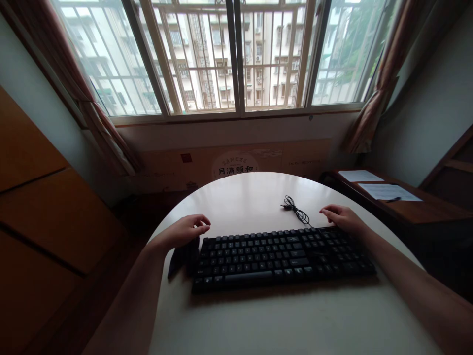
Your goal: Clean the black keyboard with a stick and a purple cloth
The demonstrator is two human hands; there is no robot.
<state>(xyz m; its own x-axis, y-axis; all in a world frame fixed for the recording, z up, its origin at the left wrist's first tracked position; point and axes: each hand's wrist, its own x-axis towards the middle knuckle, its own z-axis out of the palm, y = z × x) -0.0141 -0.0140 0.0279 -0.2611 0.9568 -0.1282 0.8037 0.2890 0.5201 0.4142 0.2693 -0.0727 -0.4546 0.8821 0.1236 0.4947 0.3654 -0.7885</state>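
A black keyboard [254,256] lies across the white round table [236,320], its keys facing up. Its cable [295,209] is bundled in loops behind the right part of the keyboard. At the keyboard's far left corner, my left hand [186,230] hovers with loosely bent fingers and thumb apart, holding nothing. Beneath it, a dark, soft-looking thing [181,256] lies beside the keyboard's left end; its kind is unclear. My right hand [342,217] is over the far right edge of the keyboard, fingers slightly apart and empty; whether it touches the keyboard is hidden.
To the right stands a brown wooden desk [436,209] with paper sheets [388,192] and a black pen [393,199]. Behind the table are a printed box-like panel [236,165] and a barred window [236,64] with curtains [99,123]. An orange-brown cabinet [40,207] is on the left.
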